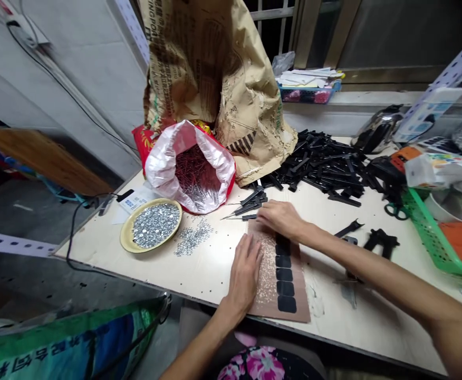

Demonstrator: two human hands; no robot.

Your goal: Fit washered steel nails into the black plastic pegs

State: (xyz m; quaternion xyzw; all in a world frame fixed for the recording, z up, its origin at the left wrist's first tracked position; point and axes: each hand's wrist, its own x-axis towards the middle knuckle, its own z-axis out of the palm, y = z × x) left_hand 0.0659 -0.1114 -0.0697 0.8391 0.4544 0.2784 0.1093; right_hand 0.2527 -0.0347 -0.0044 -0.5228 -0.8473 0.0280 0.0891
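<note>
A brown cardboard board [270,285] lies at the table's near edge, pitted with small holes and carrying a column of black pieces [285,274]. My left hand [243,274] lies flat on the board's left side, fingers stretched out. My right hand [280,219] rests at the board's top edge, fingers curled down next to a small bunch of black plastic strips [250,203]. What its fingers hold, if anything, is hidden.
A yellow plate of small silver nuts [152,226] sits left, loose ones [193,238] beside it. A plastic bag of nails [193,169] and a brown paper sack [215,74] stand behind. A big pile of black strips [326,166] lies right, near a green basket [432,237] and scissors [396,211].
</note>
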